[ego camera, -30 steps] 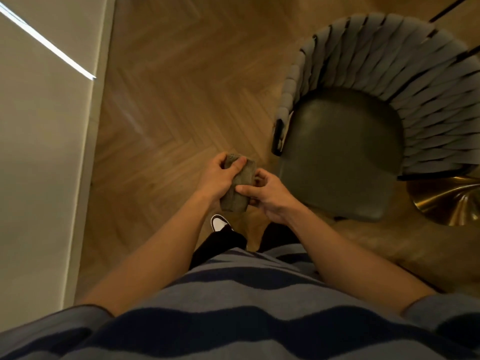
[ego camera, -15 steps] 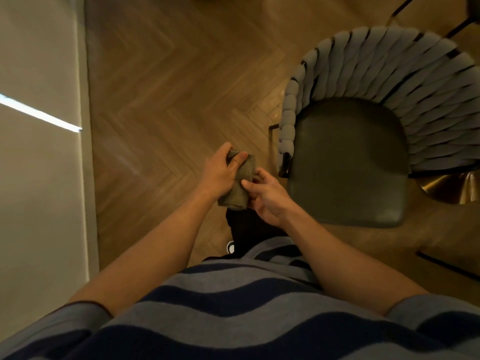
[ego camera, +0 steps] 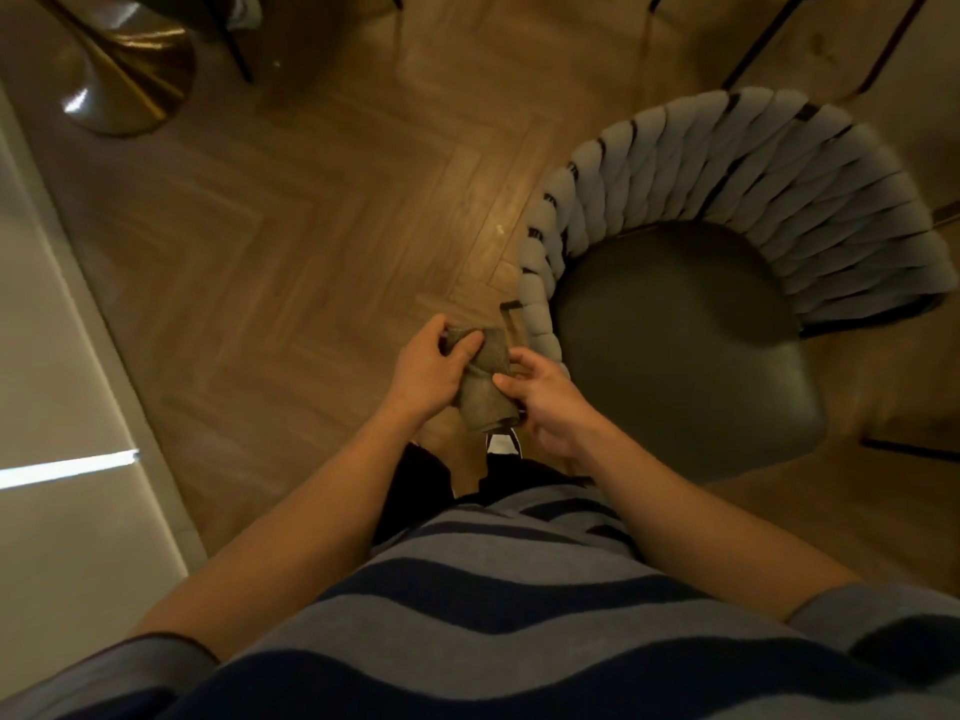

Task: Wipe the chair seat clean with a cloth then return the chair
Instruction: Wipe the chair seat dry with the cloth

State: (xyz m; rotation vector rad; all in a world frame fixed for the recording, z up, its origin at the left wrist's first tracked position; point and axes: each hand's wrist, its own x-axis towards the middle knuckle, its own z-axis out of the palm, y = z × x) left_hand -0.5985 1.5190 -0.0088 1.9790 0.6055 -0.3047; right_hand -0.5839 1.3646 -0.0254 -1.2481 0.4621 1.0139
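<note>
1. Gripping a folded grey-brown cloth, the left hand curls round its top; the right hand pinches its side.
2. Soft and light, it should bunch easily; a palm-wide hold suits wiping.
3. The dark padded chair seat sits just right, not yet touched.

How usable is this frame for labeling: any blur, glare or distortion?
Head view: dim warm light, soft motion blur on the cloth and both hands; glare on the brass base and a bright streak at left; wide-angle bending stretches the chair.
</note>
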